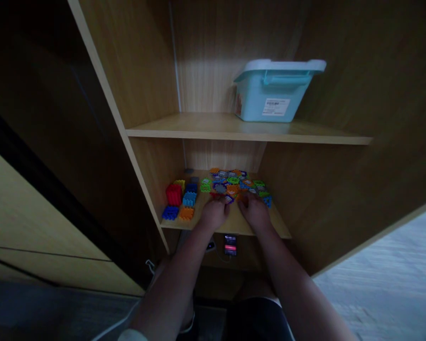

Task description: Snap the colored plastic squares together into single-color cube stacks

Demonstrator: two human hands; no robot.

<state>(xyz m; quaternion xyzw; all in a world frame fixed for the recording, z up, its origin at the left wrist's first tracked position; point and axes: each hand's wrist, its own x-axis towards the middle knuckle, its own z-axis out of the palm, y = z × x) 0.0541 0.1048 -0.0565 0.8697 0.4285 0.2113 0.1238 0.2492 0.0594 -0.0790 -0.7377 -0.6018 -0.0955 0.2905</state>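
In the head view, the person's two bare hands reach into a wooden cabinet, over the lower shelf. On this shelf lies a loose pile of coloured plastic pieces, spread from the middle toward the right side and the back. The left hand is at the front edge of the pile, its fingers beside a purple-edged piece; whether they grasp it, I cannot tell. The right hand is at the front of the same pile, with fingers bent near orange pieces, and also here I cannot tell if they are grasping or released. To the left of the pile stand separate groups by colour: a tall red stack, yellow pieces behind it, a light blue stack, a blue stack and an orange stack nearest to the front. On the upper shelf rests a light blue box with a white lid and a label. Below the lower shelf, a phone has its screen lit.
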